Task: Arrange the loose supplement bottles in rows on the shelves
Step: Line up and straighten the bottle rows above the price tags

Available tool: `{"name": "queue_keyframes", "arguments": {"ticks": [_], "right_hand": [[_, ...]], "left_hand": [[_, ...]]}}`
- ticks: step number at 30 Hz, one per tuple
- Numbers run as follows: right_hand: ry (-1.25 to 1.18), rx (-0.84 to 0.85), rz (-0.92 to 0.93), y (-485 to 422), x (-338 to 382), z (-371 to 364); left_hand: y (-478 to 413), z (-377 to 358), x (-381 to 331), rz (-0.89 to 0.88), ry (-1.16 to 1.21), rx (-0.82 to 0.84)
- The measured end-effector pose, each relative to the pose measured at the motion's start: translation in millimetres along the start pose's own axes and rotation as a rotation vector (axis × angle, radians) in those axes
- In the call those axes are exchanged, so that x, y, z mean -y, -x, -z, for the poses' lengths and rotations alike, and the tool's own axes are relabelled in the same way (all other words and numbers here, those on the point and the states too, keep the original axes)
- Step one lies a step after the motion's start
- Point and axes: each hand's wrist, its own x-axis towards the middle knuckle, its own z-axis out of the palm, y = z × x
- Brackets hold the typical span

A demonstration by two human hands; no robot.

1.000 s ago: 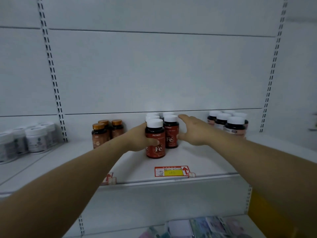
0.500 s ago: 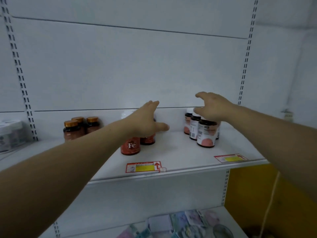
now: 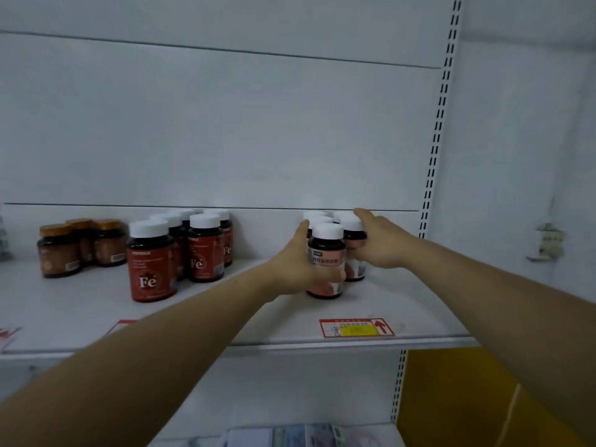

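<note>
A cluster of dark, white-capped bottles with pink labels stands on the white shelf (image 3: 403, 317) at the right. My left hand (image 3: 295, 269) grips the front pink-label bottle (image 3: 326, 250) from its left side, thumb across the label. My right hand (image 3: 380, 243) holds the pink-label bottle behind it (image 3: 354, 235) from the right, fingers reaching over the cap. Several red "Fe" bottles (image 3: 150, 262) stand in two rows at the shelf's middle.
Three amber bottles with gold caps (image 3: 59, 250) stand at the left of the shelf. A red and yellow price tag (image 3: 356, 327) lies on the shelf's front edge. Below is a lower shelf with flat packets (image 3: 309, 435). A yellow panel (image 3: 477, 398) fills the lower right.
Both hands left the Fe bottles and moved right to the pink-label cluster. The left hand has taken hold of the front bottle, the right hand the one behind it. The view swung right.
</note>
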Motion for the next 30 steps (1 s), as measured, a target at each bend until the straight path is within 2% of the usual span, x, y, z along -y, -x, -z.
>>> {"name": "queue_keyframes", "arguments": {"ticks": [8, 30], "right_hand": [[-0.039, -0.092, 0.114, -13.1, -23.9, -18.8], [-0.065, -0.11, 0.123, -23.5, -33.2, -21.6]], "left_hand": [[-13.9, -13.2, 20.2, 0.121, -0.009, -0.1], [-27.3, -11.7, 26.1, 0.194, -0.076, -0.119]]}}
